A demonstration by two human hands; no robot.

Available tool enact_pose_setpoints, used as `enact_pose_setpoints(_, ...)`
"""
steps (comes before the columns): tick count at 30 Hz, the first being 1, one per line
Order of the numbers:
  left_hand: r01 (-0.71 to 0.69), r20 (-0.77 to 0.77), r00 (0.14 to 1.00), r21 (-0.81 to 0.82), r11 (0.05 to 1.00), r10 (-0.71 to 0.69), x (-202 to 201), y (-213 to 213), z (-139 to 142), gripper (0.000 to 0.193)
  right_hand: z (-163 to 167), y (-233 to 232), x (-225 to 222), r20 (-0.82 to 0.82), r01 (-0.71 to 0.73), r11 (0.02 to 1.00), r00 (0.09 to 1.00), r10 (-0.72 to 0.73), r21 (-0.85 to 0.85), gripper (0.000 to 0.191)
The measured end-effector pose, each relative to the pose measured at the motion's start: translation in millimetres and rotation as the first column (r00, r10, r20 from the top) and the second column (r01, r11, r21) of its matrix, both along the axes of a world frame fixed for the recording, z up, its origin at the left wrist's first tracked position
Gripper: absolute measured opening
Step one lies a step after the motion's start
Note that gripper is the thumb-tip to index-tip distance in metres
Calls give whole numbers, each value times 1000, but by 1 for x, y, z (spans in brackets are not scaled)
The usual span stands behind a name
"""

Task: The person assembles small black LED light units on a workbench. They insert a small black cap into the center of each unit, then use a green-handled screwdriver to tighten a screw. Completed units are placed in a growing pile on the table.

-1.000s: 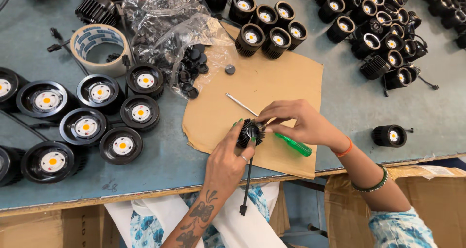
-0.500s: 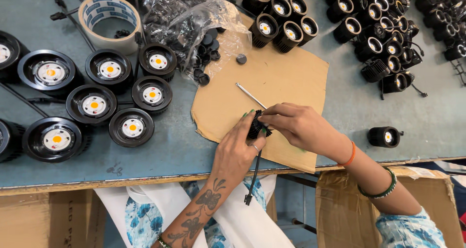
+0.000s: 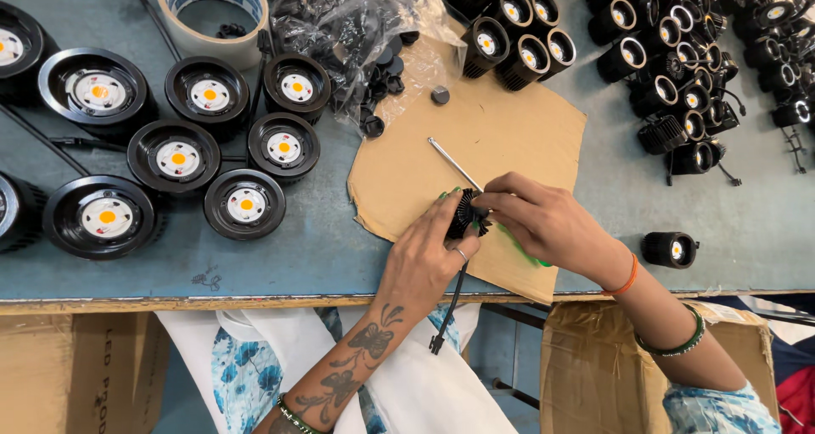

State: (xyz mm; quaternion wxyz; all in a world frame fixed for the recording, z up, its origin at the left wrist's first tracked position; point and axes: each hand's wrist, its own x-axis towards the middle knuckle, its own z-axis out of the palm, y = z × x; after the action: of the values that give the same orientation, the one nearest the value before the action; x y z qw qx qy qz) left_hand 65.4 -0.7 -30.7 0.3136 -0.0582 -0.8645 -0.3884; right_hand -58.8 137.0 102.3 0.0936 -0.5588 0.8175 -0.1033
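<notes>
Over the cardboard sheet [image 3: 526, 128], the person's left hand [image 3: 429, 260] and right hand [image 3: 548, 222] have both closed around the small finned black lamp body [image 3: 468, 215], and the green-handled screwdriver [image 3: 454, 164] has slipped under the right palm since a second ago, cable dangling off the table edge

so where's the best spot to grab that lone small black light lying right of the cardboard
Probably around the ribbed black barrel of the small black cylindrical spotlight, fingers coming from above across its width. It lies on its side on the grey-blue table, lens end facing right, standing apart with room on both flanks.
</notes>
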Motion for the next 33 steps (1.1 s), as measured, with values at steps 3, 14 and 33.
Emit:
enact_pose_setpoints(3,0,-4,1000,-7,1000,0,0,0,0,12,0,-1,0,-17,-66,997,998,65,-38,32)
enact_pose_setpoints(14,5,0,1000,21,1000,-5,0,-2,1,12,0,-5,-4,1,-70,997,998,70,31,37)
enact_pose_setpoints(33,152,68,982,283,947,-178,-2,-26,20,48,-9,0,-12,172,163,987,972,-160,-4,46)
